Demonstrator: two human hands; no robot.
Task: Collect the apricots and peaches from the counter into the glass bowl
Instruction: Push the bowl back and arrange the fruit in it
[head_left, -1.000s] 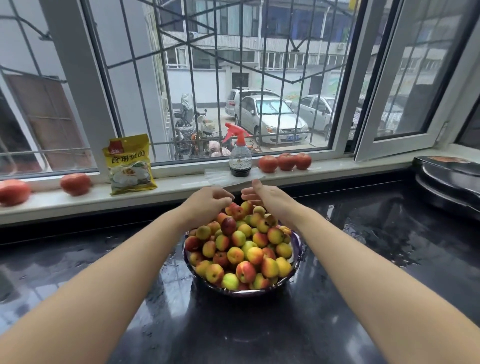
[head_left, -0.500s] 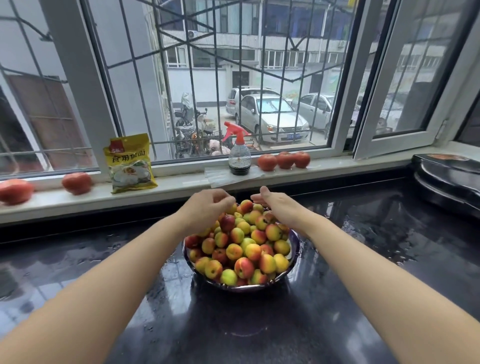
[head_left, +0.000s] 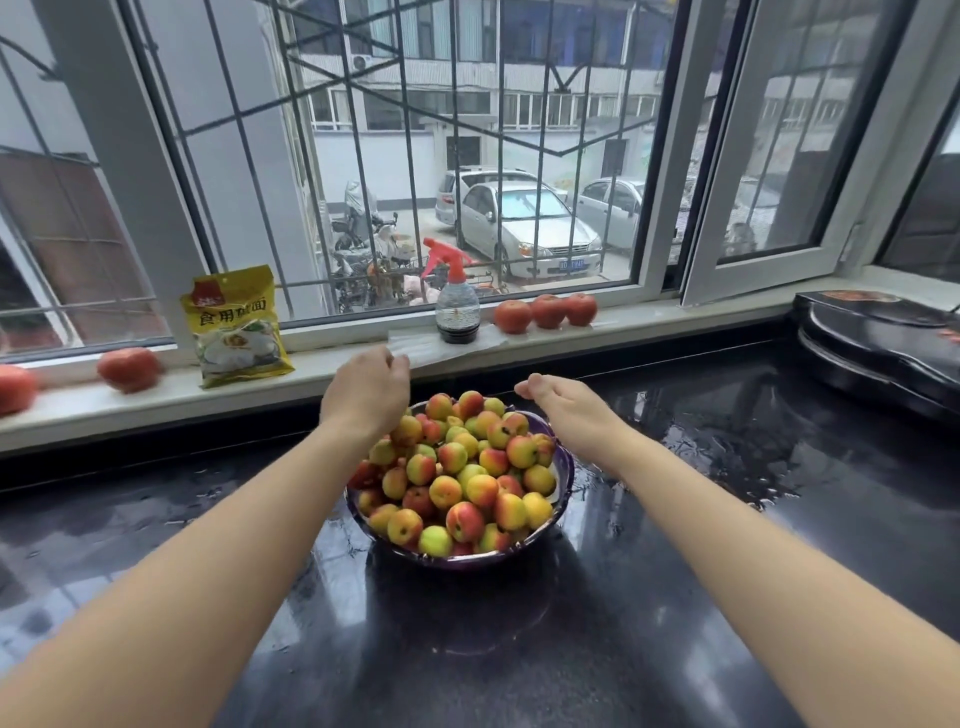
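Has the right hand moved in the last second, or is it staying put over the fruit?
Yes. The right hand has drifted right, off the middle of the piled fruit toward the right rim of the glass bowl, away from the left hand.

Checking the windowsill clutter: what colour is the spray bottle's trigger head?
Red, on the spray bottle, clearest in the head view.

You're getting soft, flat daylight through the window (head_left: 467, 156), so shadows are weak. The wet black counter (head_left: 727, 519) below it throws pale glare streaks. Frame lines bow near the edges, and things far from the window look slightly smeared.
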